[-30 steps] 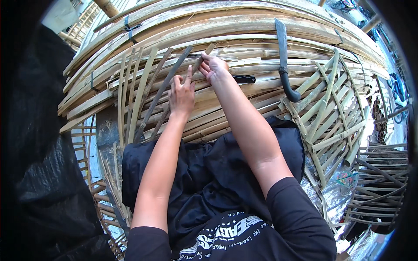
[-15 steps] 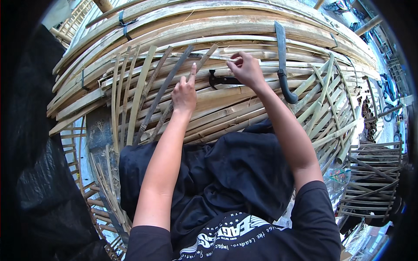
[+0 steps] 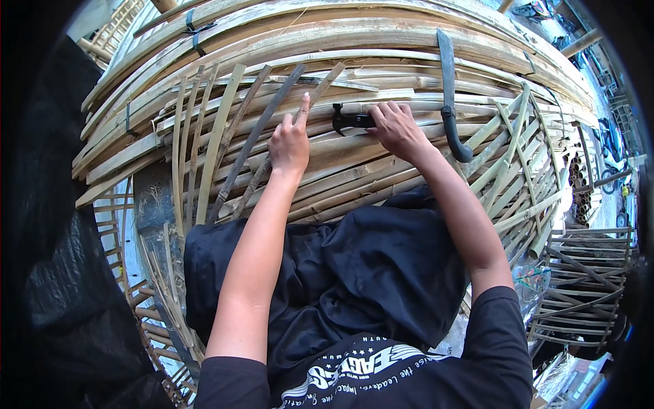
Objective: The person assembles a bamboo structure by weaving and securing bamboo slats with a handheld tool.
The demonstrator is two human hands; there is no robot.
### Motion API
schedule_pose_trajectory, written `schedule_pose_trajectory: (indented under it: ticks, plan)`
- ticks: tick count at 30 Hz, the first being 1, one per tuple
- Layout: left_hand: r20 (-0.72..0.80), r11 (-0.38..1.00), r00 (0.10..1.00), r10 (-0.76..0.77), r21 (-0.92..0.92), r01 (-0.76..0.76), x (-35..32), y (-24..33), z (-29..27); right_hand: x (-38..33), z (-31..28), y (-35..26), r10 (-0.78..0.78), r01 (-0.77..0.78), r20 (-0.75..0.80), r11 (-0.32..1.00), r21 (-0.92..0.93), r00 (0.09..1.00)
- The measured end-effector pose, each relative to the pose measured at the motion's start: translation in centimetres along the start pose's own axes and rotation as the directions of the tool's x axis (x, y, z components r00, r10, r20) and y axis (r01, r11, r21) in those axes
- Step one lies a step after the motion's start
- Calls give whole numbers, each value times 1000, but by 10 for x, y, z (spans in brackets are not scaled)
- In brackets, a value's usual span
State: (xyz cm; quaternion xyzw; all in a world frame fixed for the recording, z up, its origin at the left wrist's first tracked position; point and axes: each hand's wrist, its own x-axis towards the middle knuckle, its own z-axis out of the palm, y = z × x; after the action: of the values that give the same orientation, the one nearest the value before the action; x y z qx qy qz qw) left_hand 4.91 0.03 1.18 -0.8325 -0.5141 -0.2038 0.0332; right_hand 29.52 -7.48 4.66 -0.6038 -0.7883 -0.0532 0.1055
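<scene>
Nearest, below both hands, a loose black cloth (image 3: 327, 266) covers the person's lap. The left hand (image 3: 289, 146) lies over a thin, flat brown bamboo strip (image 3: 321, 87) that slants up past it; the index finger points along the strip and the other fingers curl in, though whether they grip it I cannot tell from above. The right hand (image 3: 400, 131), apart from the left, is closed around the handle of a black claw hammer (image 3: 354, 120), whose head sits in the gap between the hands, toward the left one. Under both lies a bed of pale split bamboo lengths (image 3: 334, 178).

Left of the left hand, several slim, slanting green-brown strips (image 3: 221, 136) lean side by side. Just right of the right hand rests a dark-bladed machete with a curved black handle (image 3: 447, 82), and further right a lattice of crossed green bamboo slats (image 3: 514, 143). Beyond the hands, long pale bamboo planks (image 3: 340, 34) lie stacked, bound at the left with a black strap (image 3: 197, 41).
</scene>
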Motion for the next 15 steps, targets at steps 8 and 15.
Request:
schedule_pose_trajectory:
  ticks: [8,15]
  plan:
    - [-23,1000,1000,11,-13,-11,-1,-1,1,-7,4,3,-74,59,-166,994,-94,983]
    - [-46,1000,999,17,8,-17,-2,0,4,-4,-5,21,395,-234,-340,873,428,853]
